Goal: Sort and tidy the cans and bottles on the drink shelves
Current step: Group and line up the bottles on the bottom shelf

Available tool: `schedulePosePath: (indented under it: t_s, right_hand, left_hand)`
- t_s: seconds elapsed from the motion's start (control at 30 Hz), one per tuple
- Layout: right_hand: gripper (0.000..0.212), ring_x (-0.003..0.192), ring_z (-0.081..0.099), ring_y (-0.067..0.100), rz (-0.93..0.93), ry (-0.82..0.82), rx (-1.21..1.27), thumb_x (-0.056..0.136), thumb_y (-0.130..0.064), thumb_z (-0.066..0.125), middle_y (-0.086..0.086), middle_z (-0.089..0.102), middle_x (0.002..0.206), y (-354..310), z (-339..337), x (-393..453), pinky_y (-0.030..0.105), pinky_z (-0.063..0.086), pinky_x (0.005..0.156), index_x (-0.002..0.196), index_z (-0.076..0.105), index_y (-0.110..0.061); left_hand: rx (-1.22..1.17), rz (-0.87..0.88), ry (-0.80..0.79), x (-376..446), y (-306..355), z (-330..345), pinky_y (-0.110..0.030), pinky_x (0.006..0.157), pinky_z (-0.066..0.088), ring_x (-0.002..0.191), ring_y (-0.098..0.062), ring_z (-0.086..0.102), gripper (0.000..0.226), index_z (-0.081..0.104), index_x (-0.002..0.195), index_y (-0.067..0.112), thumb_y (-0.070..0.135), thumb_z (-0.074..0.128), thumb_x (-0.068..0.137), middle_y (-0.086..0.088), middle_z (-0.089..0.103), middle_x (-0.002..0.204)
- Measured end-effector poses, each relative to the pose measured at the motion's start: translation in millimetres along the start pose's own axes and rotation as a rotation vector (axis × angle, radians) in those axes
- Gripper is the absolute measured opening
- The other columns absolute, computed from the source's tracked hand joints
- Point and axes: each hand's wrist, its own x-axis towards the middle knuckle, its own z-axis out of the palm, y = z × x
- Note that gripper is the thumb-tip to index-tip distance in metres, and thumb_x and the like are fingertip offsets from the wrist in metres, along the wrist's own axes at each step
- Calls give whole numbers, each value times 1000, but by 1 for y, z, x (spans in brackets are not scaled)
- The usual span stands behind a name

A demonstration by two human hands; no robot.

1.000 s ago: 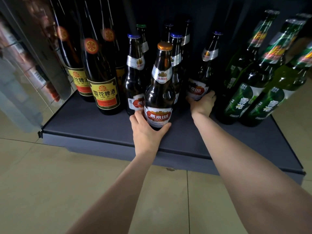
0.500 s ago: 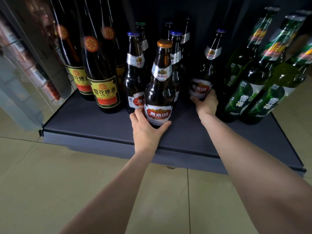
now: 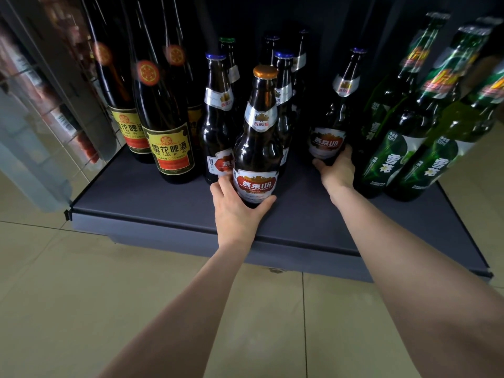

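We extend both bare forearms forward and down to the bottom shelf (image 3: pixel 152 197). Our left hand (image 3: pixel 236 211) is wrapped around the base of the orange-capped bottle (image 3: pixel 258 148), thumb on its right side and fingers on its left, just under the red and white label; the bottle stands upright at the front of the brown group. Our right hand (image 3: pixel 336 173) is closed around the lower body of a blue-capped bottle (image 3: pixel 334 126), which tilts slightly to the right; whether its base touches the shelf cannot be determined, as the hand covers it.

Directly beyond the left hand stand more brown bottles (image 3: pixel 218 118) with blue caps, close together. Further left of that hand are tall dark bottles (image 3: pixel 166 118) with yellow labels. Just right of the right hand are green bottles (image 3: pixel 392 148), blurred toward the frame edge.

The shelf is a flat, dark grey, matte panel with a raised front lip, set low above a floor (image 3: pixel 136 296) of large beige glossy tiles. The bottles are smooth glass with long necks, crimped metal caps and silver neck labels.
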Motion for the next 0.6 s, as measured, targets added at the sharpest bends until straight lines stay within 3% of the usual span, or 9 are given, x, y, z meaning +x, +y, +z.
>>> schedulePosePath:
  t_s: [0.17, 0.33, 0.43, 0.53, 0.6]
  right_hand:
    - [91, 136, 34, 28, -94, -116, -98, 82, -17, 71, 15, 34, 148, 14, -9, -25, 33, 30, 108, 149, 10, -10]
    - [75, 129, 44, 20, -249, -155, -188, 80, -12, 72, 11, 46, 139, 37, -34, -47, 26, 34, 105, 142, 28, -7]
    - [55, 115, 54, 20, -323, -77, -216, 82, -13, 70, 10, 56, 126, 49, -55, -60, 23, 38, 95, 129, 44, -4]
    - [35, 99, 59, 25, -342, 93, -198, 83, -16, 69, 8, 63, 103, 61, -75, -70, 34, 48, 84, 112, 55, -4]
    - [32, 95, 57, 28, -288, 203, -153, 82, -17, 69, 8, 59, 100, 68, -84, -69, 41, 49, 81, 107, 55, -3]
  left_hand:
    - [24, -9, 42, -5, 5, -1, -24, 85, 37, 110, -19, 48, 79, 38, 127, 10, 38, 81, 66, -4, 42, 120]
    - [36, 17, 5, -19, 16, 10, -21, 82, 33, 105, -15, 48, 74, 42, 121, 10, 38, 81, 65, -2, 44, 117]
    - [36, 30, -65, -24, 32, 31, -21, 81, 35, 106, -17, 50, 74, 42, 121, 10, 39, 81, 65, -3, 44, 117]
    - [30, 35, -123, -20, 48, 52, -28, 89, 39, 112, -22, 48, 77, 38, 126, 10, 36, 81, 67, -6, 43, 122]
    - [24, 19, -148, -14, 56, 65, -33, 92, 41, 115, -24, 47, 78, 36, 126, 8, 34, 81, 67, -8, 40, 128]
